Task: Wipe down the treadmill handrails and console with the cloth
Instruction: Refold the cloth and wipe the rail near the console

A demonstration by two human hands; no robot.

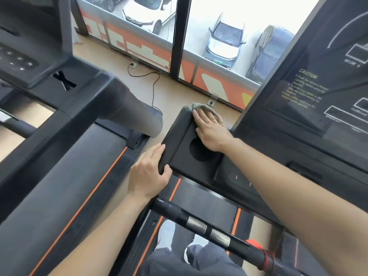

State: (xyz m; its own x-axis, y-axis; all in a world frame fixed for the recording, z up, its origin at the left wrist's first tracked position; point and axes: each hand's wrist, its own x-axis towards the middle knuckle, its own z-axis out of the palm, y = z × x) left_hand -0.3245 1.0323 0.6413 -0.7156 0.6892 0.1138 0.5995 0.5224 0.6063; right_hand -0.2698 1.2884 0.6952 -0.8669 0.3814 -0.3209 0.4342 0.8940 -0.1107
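Observation:
My right hand (211, 130) lies flat with straight fingers on a grey-green cloth (203, 107), pressing it onto the far end of the black console's left side tray (179, 136). Most of the cloth is hidden under the palm. A round cup recess (199, 151) sits just below that hand. My left hand (149, 172) holds the tray's near left edge, thumb curled over the top and fingers along the side. The console screen (318, 76) with a caution label rises to the right. A black front handlebar (209, 230) with silver sensor plates crosses below.
A second treadmill (59, 156) with an orange-striped deck stands close on the left. A power cable (153, 86) runs over the wooden floor to a socket below the window. My shoes (166, 234) stand on the belt. A red safety clip (258, 248) hangs on the handlebar.

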